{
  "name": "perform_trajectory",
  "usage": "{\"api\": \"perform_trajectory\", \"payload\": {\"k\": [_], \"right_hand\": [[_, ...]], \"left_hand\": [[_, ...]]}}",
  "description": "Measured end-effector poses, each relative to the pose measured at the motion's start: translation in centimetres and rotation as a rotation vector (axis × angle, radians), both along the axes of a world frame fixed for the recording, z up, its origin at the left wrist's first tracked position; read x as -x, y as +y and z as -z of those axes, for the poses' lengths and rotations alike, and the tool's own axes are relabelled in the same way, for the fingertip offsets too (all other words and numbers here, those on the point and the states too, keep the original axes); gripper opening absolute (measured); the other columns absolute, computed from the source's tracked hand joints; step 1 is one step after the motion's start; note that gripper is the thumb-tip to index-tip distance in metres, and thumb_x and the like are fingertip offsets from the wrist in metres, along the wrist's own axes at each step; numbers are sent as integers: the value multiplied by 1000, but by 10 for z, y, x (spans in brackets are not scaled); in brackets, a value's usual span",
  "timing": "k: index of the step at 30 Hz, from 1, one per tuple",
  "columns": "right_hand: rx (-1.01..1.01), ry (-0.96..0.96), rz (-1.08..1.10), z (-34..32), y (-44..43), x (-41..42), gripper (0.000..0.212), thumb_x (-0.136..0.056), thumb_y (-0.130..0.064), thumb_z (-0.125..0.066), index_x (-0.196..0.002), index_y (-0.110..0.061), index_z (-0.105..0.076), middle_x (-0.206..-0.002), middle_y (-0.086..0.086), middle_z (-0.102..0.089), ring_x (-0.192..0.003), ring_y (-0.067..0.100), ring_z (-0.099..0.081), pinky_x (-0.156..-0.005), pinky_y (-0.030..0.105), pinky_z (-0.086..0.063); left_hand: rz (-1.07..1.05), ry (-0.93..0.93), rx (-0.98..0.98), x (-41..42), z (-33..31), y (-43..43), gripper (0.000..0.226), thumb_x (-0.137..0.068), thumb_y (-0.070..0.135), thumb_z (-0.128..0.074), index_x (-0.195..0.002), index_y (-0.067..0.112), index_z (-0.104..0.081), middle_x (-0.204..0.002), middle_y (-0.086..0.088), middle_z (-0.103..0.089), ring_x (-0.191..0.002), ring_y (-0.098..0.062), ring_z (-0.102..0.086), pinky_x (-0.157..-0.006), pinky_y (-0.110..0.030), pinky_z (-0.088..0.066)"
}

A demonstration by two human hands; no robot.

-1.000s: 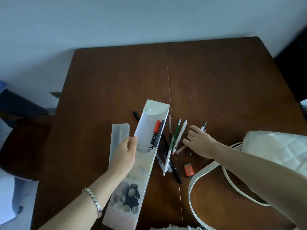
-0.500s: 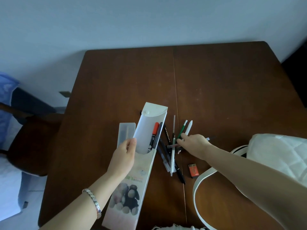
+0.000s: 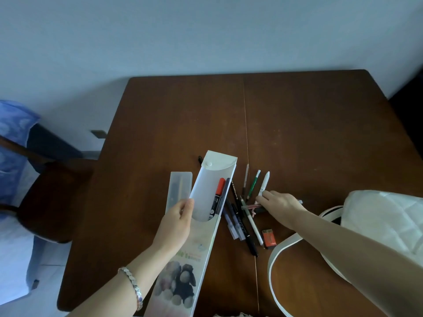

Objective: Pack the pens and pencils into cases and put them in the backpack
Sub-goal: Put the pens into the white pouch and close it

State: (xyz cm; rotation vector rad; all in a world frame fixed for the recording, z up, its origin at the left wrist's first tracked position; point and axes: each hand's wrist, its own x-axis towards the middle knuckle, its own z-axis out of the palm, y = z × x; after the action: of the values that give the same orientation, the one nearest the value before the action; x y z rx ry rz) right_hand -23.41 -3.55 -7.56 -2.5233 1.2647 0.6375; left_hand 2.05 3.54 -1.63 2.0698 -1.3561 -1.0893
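A long white pencil case (image 3: 201, 255) with a plush-animal print lies on the brown table (image 3: 309, 133), flap open. An orange-capped marker (image 3: 217, 195) and a grey pen stick out of its mouth. My left hand (image 3: 176, 223) holds the case's front sheet at the opening. Right of the case lie several loose pens and pencils (image 3: 240, 216). My right hand (image 3: 279, 207) reaches over them, its fingertips pinching a pinkish pencil (image 3: 250, 206) that lies crosswise. A white quilted backpack (image 3: 384, 223) sits at the right, its strap (image 3: 274, 255) looping over the table.
A frosted translucent case (image 3: 179, 188) lies just left of the white case. A small orange box (image 3: 269, 238) sits by the strap, and a black cap (image 3: 200, 159) lies behind the case. A dark wooden chair (image 3: 52, 197) stands at the table's left.
My right hand slid left over the pens, and the pinkish pencil turned from slanted to crosswise. My left hand kept its hold on the case.
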Motion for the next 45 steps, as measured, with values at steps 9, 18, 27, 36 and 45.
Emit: {"api": "perform_trajectory", "payload": {"k": [9, 18, 27, 36, 45], "right_hand": [[99, 105, -54, -2, -9, -10, 49, -87, -3, -54, -133, -13, -38, -137, 11, -34, -116, 24, -43, -80, 30, -50], [262, -959, 865, -79, -13, -17, 25, -88, -10, -57, -110, -6, -45, -88, -4, -53, -72, 14, -55, -62, 28, -45], [-487, -1939, 1223, -146, 6, -70, 18, -99, -9, -38, -114, -13, -47, -70, -5, -66, -84, 14, -70, -86, 32, -53], [-425, -1546, 1100, -117, 32, -81, 20, -88, -5, -58, -105, -16, -57, -98, 0, -67, -98, 14, -66, -93, 34, -51], [100, -1104, 597, -96, 33, -59, 28, -89, -8, -58, -113, -19, -50, -96, -9, -56, -88, 3, -56, -75, 13, -49]], "left_hand": [[23, -4, -8, 0, -5, -3, 37, -98, 38, -32, -68, 21, -46, -56, 3, -41, -55, -10, -45, -51, -17, -33], [71, -20, 30, 15, -12, -9, 37, -99, 37, -31, -66, 24, -40, -55, 6, -38, -52, -9, -42, -40, -7, -31], [101, 58, 67, 38, -14, -6, 37, -99, 37, -33, -67, 24, -47, -56, 5, -47, -54, -9, -48, -50, -18, -35], [126, 54, 110, 40, -24, 1, 38, -96, 48, -30, -98, 22, -58, -80, 9, -63, -74, -8, -61, -58, -18, -46], [161, 33, 69, 40, -26, 5, 31, -96, 48, -31, -104, 28, -53, -83, 14, -62, -80, -6, -63, -65, -20, -54]]}}
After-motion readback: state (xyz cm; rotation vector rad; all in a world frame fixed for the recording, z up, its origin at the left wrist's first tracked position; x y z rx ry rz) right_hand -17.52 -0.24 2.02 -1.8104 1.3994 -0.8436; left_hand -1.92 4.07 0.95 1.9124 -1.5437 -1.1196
